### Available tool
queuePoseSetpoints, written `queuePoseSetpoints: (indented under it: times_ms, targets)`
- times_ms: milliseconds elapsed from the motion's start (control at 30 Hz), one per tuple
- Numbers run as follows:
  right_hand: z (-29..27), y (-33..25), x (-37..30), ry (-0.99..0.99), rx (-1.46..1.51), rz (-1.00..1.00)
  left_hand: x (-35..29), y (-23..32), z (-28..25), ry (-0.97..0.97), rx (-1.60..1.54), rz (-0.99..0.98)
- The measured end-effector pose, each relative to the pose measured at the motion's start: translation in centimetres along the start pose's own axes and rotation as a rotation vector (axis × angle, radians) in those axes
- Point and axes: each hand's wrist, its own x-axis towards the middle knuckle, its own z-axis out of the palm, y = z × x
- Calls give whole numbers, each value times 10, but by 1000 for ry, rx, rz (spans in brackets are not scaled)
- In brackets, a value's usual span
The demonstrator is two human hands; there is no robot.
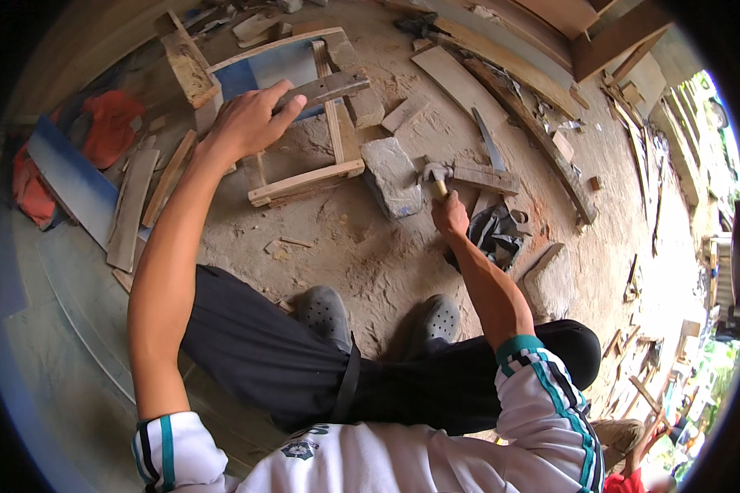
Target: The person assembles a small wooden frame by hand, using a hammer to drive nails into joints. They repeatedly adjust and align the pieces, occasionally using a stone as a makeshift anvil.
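Note:
My left hand [251, 119] grips one end of a short, dark wooden board [329, 87], which lies across the top of a small wooden frame [335, 131]. A blue-and-white panel [284, 66] shows at the frame's far side. Part of the board is hidden under my fingers. My right hand [450, 214] is closed round the handle of a claw hammer [435, 172]. The hammer's head is right of a rough grey stone block [390, 177], close to the end of a wooden block [487, 177].
A handsaw [488, 141] lies beyond the hammer. Long planks [526, 140] run along the right, with a black bag [498, 232] and a stone [549, 282] nearer me. At the left are a blue board [74, 182], loose planks [133, 209] and orange cloth [111, 127].

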Motion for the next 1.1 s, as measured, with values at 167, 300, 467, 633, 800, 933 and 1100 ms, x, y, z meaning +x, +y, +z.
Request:
queuePoseSetpoints:
  times_ms: [167,300,467,633,800,933,1100]
  targets:
    - [-2,16,12,78,-37,-274,4,-1,-1,-49,-5,-2]
    - [-23,39,59,286,-334,-373,7,11,-1,-21,8,35]
    - [-47,54,109,109,-741,-250,8,13,-1,4,8,59]
    - [-52,66,128,82,-703,-307,14,12,8,68,-55,167]
    - [-66,10,121,455,-199,-239,15,32,4,12,-73,149]
    - [-73,-80,95,513,179,-618,16,39,-1,-42,-32,134]
    - [-53,-155,49,147,494,-610,25,33,6,31,-95,196]
